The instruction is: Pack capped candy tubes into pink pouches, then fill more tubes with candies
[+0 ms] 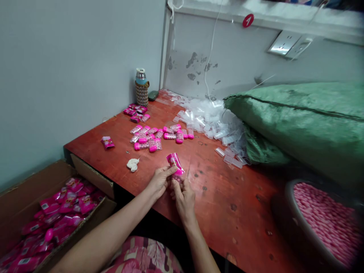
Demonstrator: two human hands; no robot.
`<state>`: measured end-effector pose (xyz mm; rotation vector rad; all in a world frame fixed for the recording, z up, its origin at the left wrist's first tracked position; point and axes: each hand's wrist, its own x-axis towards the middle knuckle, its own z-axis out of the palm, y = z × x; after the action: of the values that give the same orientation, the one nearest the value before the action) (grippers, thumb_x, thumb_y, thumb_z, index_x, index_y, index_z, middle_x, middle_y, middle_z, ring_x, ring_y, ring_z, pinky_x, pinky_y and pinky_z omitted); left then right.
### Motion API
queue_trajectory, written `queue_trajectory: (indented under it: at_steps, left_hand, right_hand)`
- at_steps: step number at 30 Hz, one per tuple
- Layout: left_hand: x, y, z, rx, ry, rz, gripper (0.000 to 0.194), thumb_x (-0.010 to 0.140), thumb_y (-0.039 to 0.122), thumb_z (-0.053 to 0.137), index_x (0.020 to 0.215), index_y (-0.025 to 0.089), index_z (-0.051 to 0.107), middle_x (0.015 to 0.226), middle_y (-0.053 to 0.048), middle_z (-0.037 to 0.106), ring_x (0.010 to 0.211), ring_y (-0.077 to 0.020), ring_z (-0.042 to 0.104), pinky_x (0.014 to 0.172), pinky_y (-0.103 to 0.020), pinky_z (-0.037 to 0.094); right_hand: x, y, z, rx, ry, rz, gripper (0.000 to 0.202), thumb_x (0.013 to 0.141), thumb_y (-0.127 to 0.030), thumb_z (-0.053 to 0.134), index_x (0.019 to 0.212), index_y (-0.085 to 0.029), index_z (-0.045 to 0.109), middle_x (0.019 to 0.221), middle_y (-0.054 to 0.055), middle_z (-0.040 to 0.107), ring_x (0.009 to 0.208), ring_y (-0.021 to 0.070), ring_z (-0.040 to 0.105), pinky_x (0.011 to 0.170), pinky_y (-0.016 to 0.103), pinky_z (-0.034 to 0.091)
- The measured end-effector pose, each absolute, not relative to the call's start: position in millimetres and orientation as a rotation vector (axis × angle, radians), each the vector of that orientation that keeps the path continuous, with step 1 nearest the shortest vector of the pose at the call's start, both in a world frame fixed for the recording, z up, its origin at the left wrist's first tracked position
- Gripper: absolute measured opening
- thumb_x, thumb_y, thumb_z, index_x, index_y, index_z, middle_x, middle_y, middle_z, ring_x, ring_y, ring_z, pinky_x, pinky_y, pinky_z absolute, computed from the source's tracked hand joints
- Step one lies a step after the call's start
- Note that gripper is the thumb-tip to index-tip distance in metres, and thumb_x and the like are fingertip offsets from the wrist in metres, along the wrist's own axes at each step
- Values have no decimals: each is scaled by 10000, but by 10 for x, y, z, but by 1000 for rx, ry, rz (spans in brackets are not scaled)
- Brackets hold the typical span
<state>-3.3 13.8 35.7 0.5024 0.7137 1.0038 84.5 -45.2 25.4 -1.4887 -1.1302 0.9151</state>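
Note:
Over the front of the red table, my left hand (161,182) pinches the open end of a small pink printed packet (174,160) between thumb and fingers. My right hand (184,195) grips the lower part of a clear candy bottle (178,178) filled with pink balls. The bottle's pink end meets the packet; how far it sits inside is hard to tell. Beyond my hands lie several filled candy bottles (155,144) with pink caps. A crumpled white scrap (132,164) and a single pink packet (107,142) are to the left.
Clear empty bottles (216,117) are heaped at the back, beside a large green sack (298,117). A dark tub of pink candies (327,220) stands at right. An open cardboard box (92,174) holds pink packets at lower left. A flask in a woven holder (141,93) stands in the corner.

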Motion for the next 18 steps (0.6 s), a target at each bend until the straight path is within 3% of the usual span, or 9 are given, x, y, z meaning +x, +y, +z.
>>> queue_trajectory:
  at_steps: [7, 13, 18]
  left_hand:
    - [-74, 157, 431, 690, 733, 911, 244, 637, 324, 670, 595, 103, 575, 434, 12, 508, 301, -73, 412, 290, -186, 281]
    - [-92, 118, 456, 783, 750, 859, 237, 629, 312, 675, 637, 82, 616, 462, -8, 534, 350, -97, 463, 332, -207, 355]
    - [-141, 83, 459, 622, 732, 922, 222, 652, 291, 667, 639, 81, 594, 502, -5, 531, 376, -70, 440, 327, -179, 325]
  right_hand:
    - [884, -399, 273, -1188, -900, 1365, 232, 792, -418, 496, 795, -187, 476, 591, -28, 568, 383, 68, 475, 343, 162, 356]
    - [895, -391, 277, -1297, -970, 1138, 217, 759, -376, 561, 841, -183, 502, 548, -50, 544, 383, 69, 483, 350, 164, 389]
    - [889, -455, 252, -1048, -844, 1346, 317, 763, -345, 572, 1020, -210, 442, 742, -9, 613, 551, 106, 589, 465, 211, 481]
